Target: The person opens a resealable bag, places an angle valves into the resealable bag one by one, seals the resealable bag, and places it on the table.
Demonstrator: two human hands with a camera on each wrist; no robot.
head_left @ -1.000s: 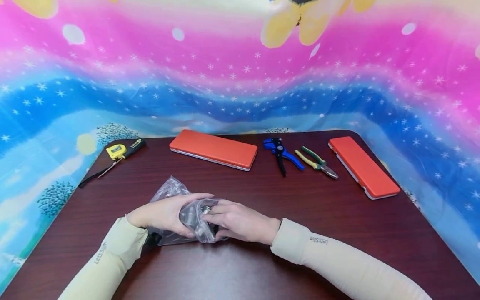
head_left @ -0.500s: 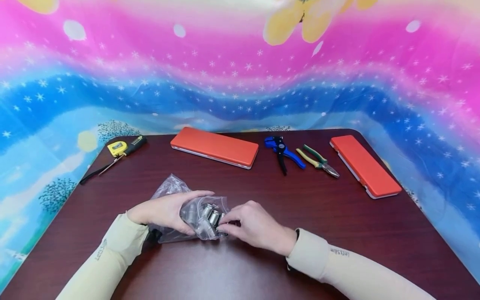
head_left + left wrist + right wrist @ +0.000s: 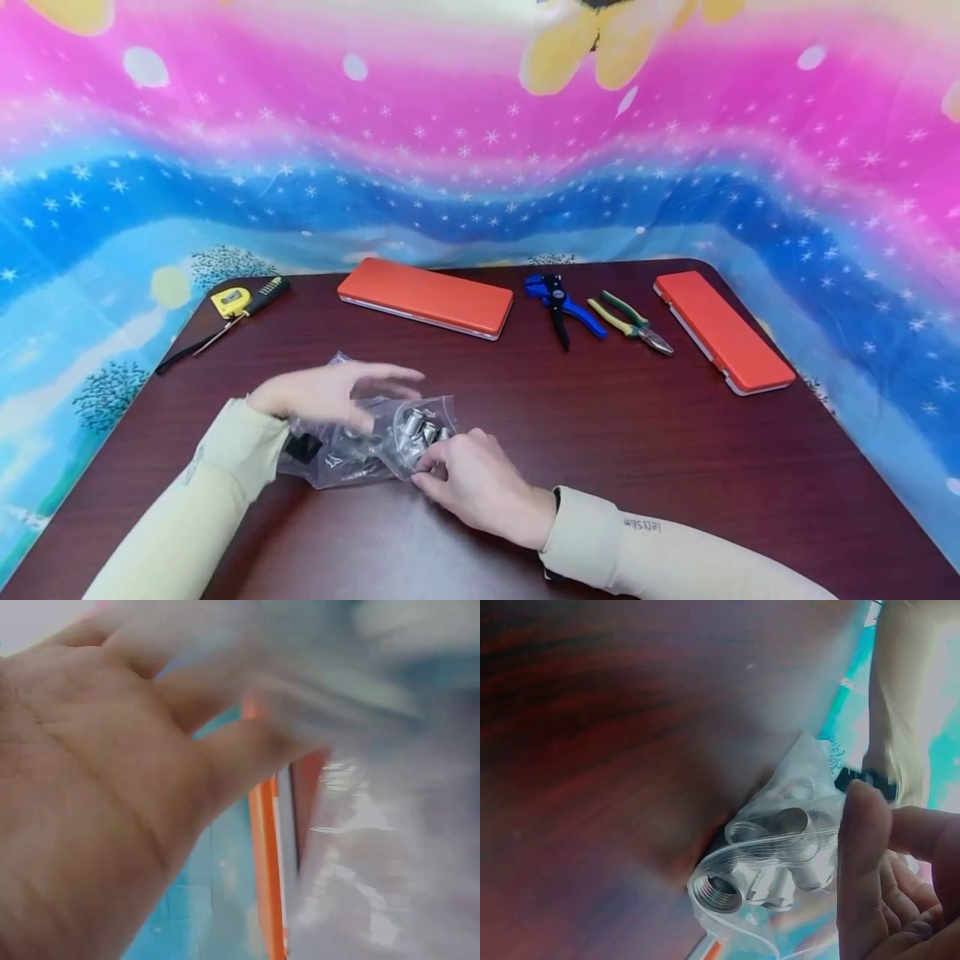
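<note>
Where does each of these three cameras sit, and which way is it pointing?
Head: worn on the head, looking forward and down at the dark wooden table; both forearms and hands show.
Left wrist: looks along the left hand, blurred, toward the clear plastic bag of metal fittings.
Right wrist: looks past the right hand at the bag's threaded fittings.
Shared: all three show that bag; head and left wrist also show an orange flat case.

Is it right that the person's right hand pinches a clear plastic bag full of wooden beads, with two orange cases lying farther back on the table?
Not quite. The bag holds metal threaded fittings, not wooden beads; the right wrist view shows them clearly. The rest stands: the right hand pinches the clear bag, and two orange cases lie farther back on the table.
</note>
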